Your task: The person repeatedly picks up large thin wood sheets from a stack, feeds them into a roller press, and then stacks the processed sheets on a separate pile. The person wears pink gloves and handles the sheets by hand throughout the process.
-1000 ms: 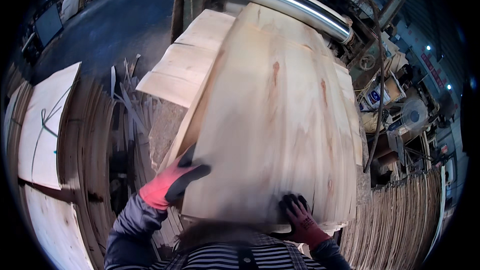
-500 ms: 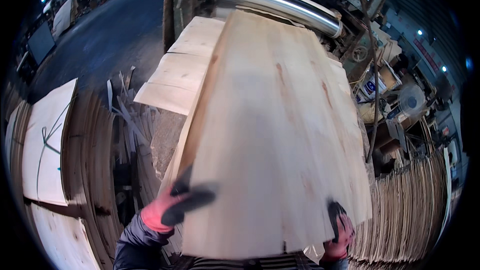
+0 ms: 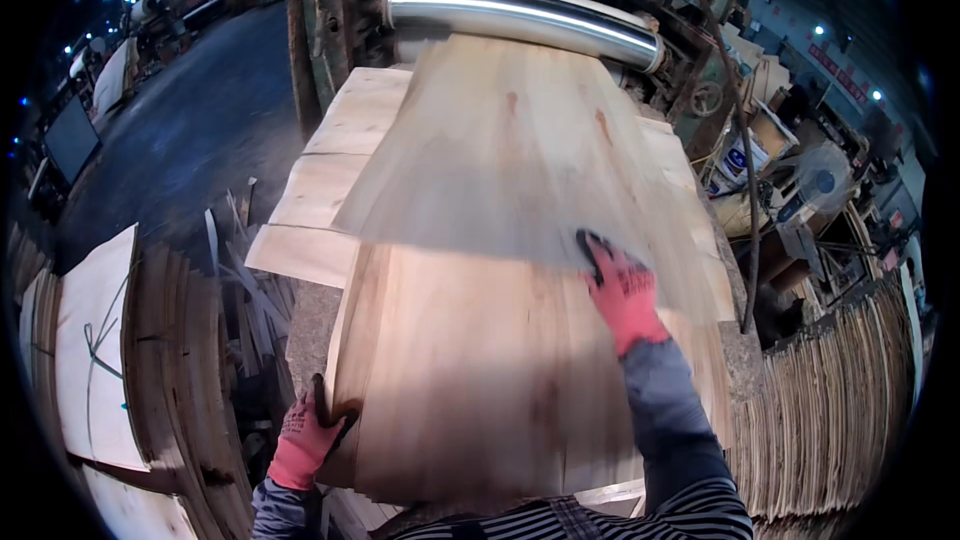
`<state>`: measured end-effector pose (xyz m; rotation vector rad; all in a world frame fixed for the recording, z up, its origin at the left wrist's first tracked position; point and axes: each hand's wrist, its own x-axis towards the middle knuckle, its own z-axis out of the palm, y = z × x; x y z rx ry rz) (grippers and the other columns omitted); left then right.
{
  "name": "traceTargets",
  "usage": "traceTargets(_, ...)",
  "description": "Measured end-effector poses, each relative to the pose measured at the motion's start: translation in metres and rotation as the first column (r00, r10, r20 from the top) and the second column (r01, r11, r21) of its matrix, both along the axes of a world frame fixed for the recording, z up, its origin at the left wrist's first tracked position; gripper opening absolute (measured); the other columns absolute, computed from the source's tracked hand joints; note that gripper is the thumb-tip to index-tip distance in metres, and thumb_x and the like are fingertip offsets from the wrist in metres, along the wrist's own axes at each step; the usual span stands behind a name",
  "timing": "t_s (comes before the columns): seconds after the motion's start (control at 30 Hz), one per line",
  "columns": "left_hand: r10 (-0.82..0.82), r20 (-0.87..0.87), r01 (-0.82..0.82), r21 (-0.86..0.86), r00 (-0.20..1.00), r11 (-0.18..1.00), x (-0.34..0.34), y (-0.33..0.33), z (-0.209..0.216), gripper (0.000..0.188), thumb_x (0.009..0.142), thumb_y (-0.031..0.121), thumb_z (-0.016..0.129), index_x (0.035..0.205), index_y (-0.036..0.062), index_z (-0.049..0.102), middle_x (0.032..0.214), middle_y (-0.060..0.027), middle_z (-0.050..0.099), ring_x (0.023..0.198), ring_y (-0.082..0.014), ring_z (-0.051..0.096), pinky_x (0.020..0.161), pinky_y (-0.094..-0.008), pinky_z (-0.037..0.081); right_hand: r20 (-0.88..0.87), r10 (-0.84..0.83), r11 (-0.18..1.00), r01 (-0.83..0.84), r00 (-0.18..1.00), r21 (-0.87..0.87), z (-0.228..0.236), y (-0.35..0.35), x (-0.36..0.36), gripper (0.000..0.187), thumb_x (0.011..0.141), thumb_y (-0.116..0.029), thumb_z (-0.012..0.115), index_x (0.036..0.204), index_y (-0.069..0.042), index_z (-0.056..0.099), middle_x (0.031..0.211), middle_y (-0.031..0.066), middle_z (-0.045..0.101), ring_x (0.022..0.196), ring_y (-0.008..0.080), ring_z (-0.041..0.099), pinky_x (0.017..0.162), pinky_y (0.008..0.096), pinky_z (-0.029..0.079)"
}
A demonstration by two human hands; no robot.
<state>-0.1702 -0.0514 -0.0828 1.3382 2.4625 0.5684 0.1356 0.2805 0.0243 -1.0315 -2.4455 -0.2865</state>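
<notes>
A pale wood veneer sheet (image 3: 480,160) stretches from the shiny metal roller (image 3: 520,18) back toward me, its near edge blurred. It lies over a stack of veneer sheets (image 3: 470,360). My right hand (image 3: 622,290), in a red glove with dark fingertips, reaches forward onto the upper sheet's near edge, fingers stretched out over it. At the stack's near left corner is my left hand (image 3: 308,435), gloved alike, thumb and fingers apart beside the stack's edge. Part of its fingers is hard to make out against the dark wood.
Overlapping veneer pieces (image 3: 325,175) stick out left of the stack. Bundled veneer (image 3: 95,370) and loose strips (image 3: 255,290) stand at the left. A tall veneer pile (image 3: 830,410), a fan (image 3: 822,180) and a dark upright rod (image 3: 745,140) are at the right.
The upper veneer sheet has moved forward toward the roller, uncovering the stack near me. My right hand has gone forward with it; my left hand has come off it, down to the stack's edge.
</notes>
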Motion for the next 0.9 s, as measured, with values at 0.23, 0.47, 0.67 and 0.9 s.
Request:
traceTargets(0.23,-0.073,-0.012,0.074,0.132,0.997,0.989,-0.004,0.008,0.030,0.048,0.080,0.017,0.056,0.125,0.0051,0.045,0.111,-0.0218,0.055,0.102,-0.0359,0.052,0.088,-0.0394,0.042,0.159,-0.352,0.935,0.338,0.922,0.110,-0.033,0.115,-0.059,0.059,0.082,-0.033,0.053,0.134,-0.011,0.034,0.135,0.0133,0.037,0.125,0.0315,0.033,0.105,0.0459,0.023)
traceTargets(0.47,0.083,0.609,-0.060,-0.057,0.789,0.997,0.024,0.040,0.160,0.053,0.083,0.025,0.063,0.124,-0.0030,0.045,0.108,-0.0127,0.060,0.098,-0.0180,0.057,0.084,-0.0261,0.043,0.166,0.186,0.925,-0.115,0.968,-0.361,-0.017,-0.026,-0.026,0.075,0.080,-0.047,0.055,0.136,-0.004,0.029,0.140,0.0173,0.027,0.132,0.0332,0.020,0.109,0.0469,0.014)
traceTargets(0.67,-0.142,0.988,-0.352,0.153,0.058,0.923,0.034,0.035,0.175,0.038,0.084,0.021,0.055,0.116,0.0013,0.054,0.098,-0.0097,0.063,0.083,-0.0158,0.061,0.074,-0.0287,0.049,0.131,0.475,0.717,-0.297,0.870,-0.631,-0.003,-0.151,0.058,0.085,0.066,-0.048,0.069,0.130,-0.002,0.038,0.136,0.0207,0.031,0.128,0.0392,0.024,0.108,0.0486,0.018)
traceTargets(0.9,-0.253,0.931,-0.549,0.072,-0.262,0.832,0.012,0.008,0.073,0.036,0.086,0.022,0.053,0.115,0.0004,0.054,0.100,-0.0116,0.063,0.085,-0.0190,0.062,0.078,-0.0318,0.051,0.249,0.274,0.813,-0.085,0.929,-0.576,-0.060,-0.218,0.102,0.090,0.052,-0.043,0.079,0.124,-0.004,0.043,0.132,0.0233,0.034,0.125,0.0436,0.028,0.103,0.0537,0.023)
